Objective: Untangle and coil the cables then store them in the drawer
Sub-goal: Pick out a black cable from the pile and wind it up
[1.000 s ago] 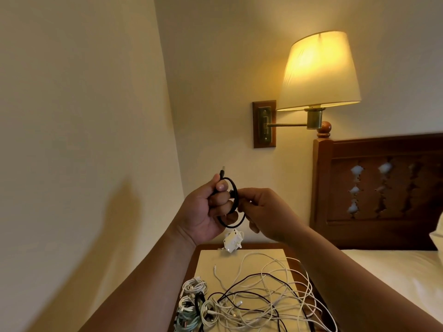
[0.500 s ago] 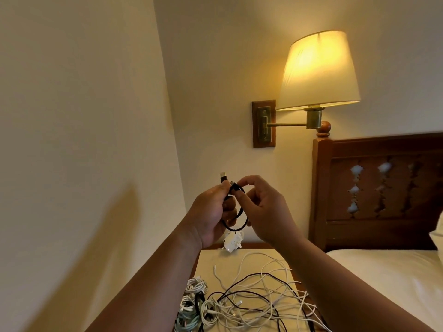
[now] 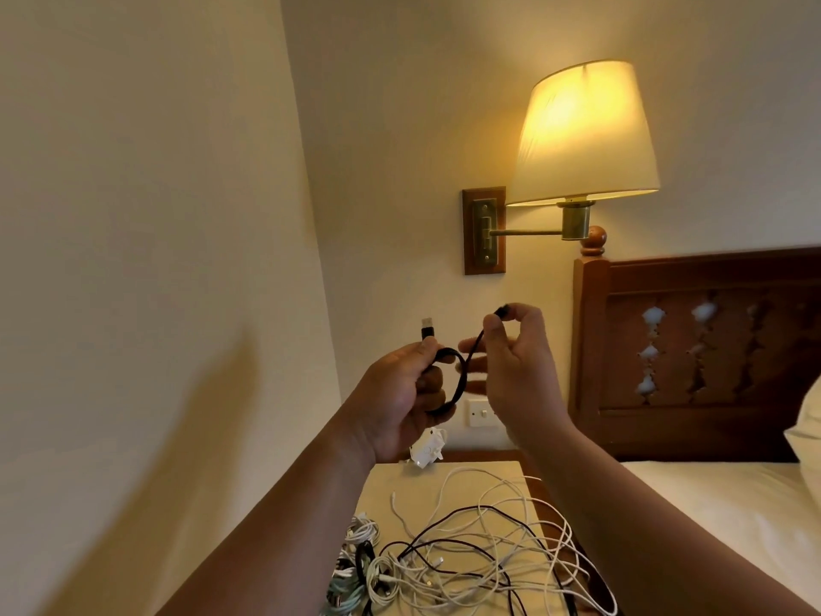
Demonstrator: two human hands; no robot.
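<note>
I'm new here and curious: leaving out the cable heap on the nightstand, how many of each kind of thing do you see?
Hands: 2, left hand and right hand
Black cable, held by both: 1
Wall lamp: 1
White adapter: 1
Wall switch: 1
Pillow: 1
Total: 7
</note>
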